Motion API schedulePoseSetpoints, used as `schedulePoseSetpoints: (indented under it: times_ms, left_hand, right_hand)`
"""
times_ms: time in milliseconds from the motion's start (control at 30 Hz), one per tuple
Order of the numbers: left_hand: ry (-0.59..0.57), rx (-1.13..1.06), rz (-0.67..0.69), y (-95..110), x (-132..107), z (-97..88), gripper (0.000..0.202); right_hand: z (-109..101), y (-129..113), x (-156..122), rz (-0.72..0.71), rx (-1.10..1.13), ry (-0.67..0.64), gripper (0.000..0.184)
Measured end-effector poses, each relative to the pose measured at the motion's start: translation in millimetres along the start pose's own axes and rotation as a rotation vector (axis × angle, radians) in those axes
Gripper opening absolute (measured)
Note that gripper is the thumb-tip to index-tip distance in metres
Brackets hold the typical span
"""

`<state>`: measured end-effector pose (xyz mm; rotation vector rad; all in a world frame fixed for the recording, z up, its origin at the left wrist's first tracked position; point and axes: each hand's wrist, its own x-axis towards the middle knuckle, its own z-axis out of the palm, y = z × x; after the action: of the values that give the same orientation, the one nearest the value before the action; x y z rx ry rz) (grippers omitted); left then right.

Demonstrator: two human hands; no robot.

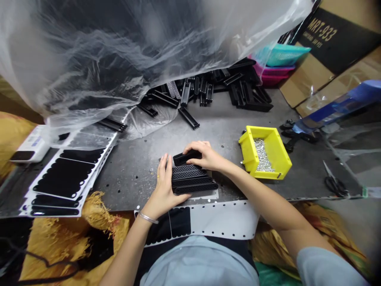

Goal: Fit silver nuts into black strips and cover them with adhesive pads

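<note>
Cropped shirt (196, 262), strips (195, 182) partly behind hands (163, 186) (210, 157)

The right hand (206, 156) hides one end of the black plastic strip (180, 159) in its grasp. Below the left hand (164, 184), the left wrist covers part of the black sticker sheet (224, 219). Beyond both hands, the clear plastic sheeting (143, 51) is cut off by the top edge and blurs the dark shapes behind it. Right of the hands, the metal pieces (262, 155) are too small to tell; farther out, the right edge cuts off the carton (320, 35).
</note>
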<state>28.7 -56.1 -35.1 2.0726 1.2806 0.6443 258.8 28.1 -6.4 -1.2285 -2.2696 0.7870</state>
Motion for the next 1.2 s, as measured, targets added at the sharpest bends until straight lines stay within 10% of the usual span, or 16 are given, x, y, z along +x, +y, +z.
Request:
schedulePoseSetpoints:
  times_ms: [367, 633, 1033, 1200]
  left_hand:
    - [0.436, -0.055, -0.163, 34.8, -51.0, 21.6, 0.075]
    - [0.423, -0.004, -0.111, 31.5, -46.5, 26.3, 0.054]
    - [0.173, 0.091, 0.069, 10.7, -46.4, -6.8, 0.035]
    - [0.318, 0.183, -0.085, 12.3, -40.2, 0.5, 0.084]
  right_hand:
    - [-13.4, -13.8, -52.5, 0.114, 0.037, 0.139, 0.032]
    - [-0.4, -13.6, -128.3, 0.316, 0.152, 0.254, 0.036]
    - [-22.6, 2.8, -63.9, 0.289, -0.089, 0.201, 0.032]
    - [-26.0, 16.2, -32.3, 0.252, -0.135, 0.026, 0.018]
